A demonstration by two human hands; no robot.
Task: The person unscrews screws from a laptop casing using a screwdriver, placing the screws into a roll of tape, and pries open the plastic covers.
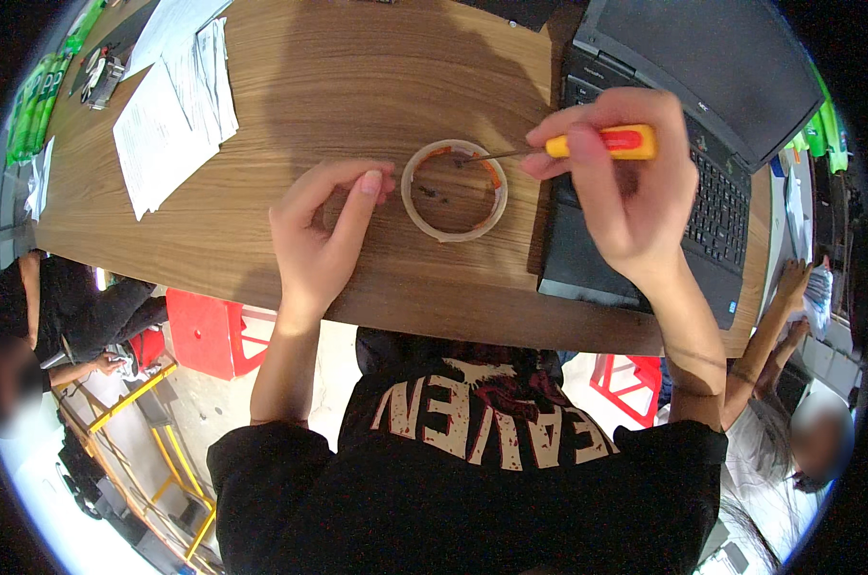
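Note:
My right hand (649,206) grips a screwdriver (601,144) with a yellow and red handle. Its thin shaft points left, and the tip reaches over the far inside part of a tape roll (408,203). The roll lies flat on the wooden table, with an orange-marked inner wall. Several small dark pieces, seemingly screws (429,193), lie on the tabletop inside the ring; another dark bit is at the screwdriver's tip. Just left of the roll, apart from it, my left hand (309,235) has thumb and fingers drawn together in a pinch. Whatever they may hold is hidden.
An open black laptop (587,240) stands at the right, beneath my right hand. White papers (170,134) and a small metallic object (101,81) lie far left. Red stools (204,331) stand below the table edge. Other people sit at both sides, one with a hand (793,283) near the right edge.

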